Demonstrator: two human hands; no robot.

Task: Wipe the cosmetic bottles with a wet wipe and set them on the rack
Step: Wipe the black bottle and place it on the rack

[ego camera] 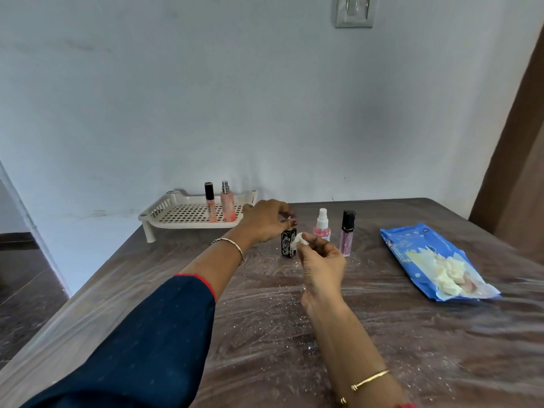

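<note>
A small black patterned bottle (287, 242) stands on the table. My left hand (265, 219) reaches over it and holds its top with curled fingertips. My right hand (319, 265) pinches a small white wet wipe (299, 240) against the bottle's right side. Just behind stand a pink spray bottle (321, 228) with a white cap and a lilac tube (346, 235) with a black cap. The beige slotted rack (176, 212) sits at the table's far left and carries a black-capped gloss tube (210, 203) and a peach spray bottle (227, 205).
A blue pack of wet wipes (412, 248) lies open on the right of the table. The brown table top (265, 334) is covered in clear plastic with white specks. A pale wall stands close behind the table, and a brown door edge (518, 172) is at far right.
</note>
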